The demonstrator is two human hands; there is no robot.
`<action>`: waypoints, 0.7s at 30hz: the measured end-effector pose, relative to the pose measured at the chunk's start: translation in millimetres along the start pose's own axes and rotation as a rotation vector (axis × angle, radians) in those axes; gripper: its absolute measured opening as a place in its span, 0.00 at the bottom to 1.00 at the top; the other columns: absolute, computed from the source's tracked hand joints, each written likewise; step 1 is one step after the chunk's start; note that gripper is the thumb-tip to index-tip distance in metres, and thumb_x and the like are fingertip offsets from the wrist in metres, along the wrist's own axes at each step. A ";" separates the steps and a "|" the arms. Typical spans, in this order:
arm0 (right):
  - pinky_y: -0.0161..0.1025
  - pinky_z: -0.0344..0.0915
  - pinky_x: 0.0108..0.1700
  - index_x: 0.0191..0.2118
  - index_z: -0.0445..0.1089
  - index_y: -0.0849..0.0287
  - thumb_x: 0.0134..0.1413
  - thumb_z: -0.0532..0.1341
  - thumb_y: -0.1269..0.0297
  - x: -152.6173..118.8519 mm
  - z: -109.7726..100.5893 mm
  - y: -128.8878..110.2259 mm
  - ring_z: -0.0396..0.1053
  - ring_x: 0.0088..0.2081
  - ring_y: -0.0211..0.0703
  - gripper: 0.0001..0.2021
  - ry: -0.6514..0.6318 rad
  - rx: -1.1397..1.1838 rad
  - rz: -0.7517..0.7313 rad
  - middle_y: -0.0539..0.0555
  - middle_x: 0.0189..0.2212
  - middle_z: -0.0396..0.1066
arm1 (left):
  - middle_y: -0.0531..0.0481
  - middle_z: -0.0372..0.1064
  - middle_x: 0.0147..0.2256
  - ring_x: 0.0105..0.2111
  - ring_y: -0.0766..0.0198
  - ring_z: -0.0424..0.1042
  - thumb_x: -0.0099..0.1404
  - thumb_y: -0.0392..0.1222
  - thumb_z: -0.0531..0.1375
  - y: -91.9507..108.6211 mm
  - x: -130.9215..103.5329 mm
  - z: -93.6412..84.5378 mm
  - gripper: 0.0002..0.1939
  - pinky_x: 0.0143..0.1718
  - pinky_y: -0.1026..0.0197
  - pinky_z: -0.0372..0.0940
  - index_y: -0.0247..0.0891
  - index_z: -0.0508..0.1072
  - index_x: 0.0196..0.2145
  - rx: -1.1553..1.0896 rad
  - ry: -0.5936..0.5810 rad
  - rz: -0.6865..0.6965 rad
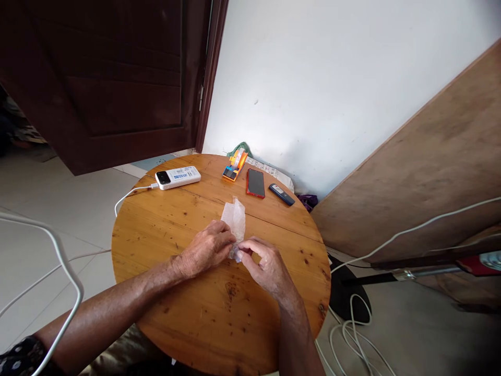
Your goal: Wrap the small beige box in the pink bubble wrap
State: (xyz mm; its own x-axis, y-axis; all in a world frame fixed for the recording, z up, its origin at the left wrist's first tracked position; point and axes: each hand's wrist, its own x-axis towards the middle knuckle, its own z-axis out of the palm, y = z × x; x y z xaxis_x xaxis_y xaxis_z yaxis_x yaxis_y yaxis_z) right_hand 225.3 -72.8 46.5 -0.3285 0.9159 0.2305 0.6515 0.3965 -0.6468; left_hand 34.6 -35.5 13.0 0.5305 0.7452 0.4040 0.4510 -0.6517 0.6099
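Observation:
A strip of translucent white bubble wrap (235, 215) lies on the round wooden table (164, 230), its loose end pointing away from me. My left hand (213, 242) is closed on its near end, fingertips pinched together. From the other side my right hand (266, 263) pinches the same end between thumb and forefinger. A small crumpled, bluish see-through bit (236, 255) shows between the fingertips. Whether something is wrapped inside it, I cannot tell.
Along the far edge are a white power bank (178, 177) with a cable, an orange tape dispenser (235, 165), a red-cased phone (255, 183) and a dark blue handheld device (281, 194). White cables (354, 334) loop on the floor. A dark door (129, 78) stands behind.

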 end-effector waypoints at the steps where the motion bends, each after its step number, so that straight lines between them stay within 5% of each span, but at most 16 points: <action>1: 0.38 0.65 0.39 0.35 0.74 0.56 0.58 0.58 0.69 0.0 0.2 -0.1 0.70 0.33 0.42 0.08 0.006 0.004 0.002 0.51 0.31 0.74 | 0.46 0.69 0.40 0.42 0.61 0.68 0.68 0.35 0.56 -0.2 -0.1 0.0 0.08 0.44 0.61 0.65 0.38 0.77 0.37 0.001 -0.002 0.001; 21: 0.37 0.65 0.38 0.35 0.74 0.57 0.60 0.57 0.69 0.6 5.0 5.4 0.71 0.34 0.42 0.08 0.049 0.055 -0.005 0.52 0.31 0.74 | 0.46 0.70 0.41 0.43 0.60 0.68 0.68 0.35 0.55 -2.1 -0.8 1.9 0.09 0.45 0.60 0.65 0.38 0.77 0.36 0.022 0.008 0.011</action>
State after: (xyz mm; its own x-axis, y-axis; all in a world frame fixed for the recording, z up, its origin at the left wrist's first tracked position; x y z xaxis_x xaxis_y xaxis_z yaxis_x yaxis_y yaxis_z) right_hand 225.3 -70.4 39.5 -0.2975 0.9163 0.2683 0.6110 0.3986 -0.6840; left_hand 34.6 -35.1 10.1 0.5299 0.7390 0.4160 0.4608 -0.6628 0.5902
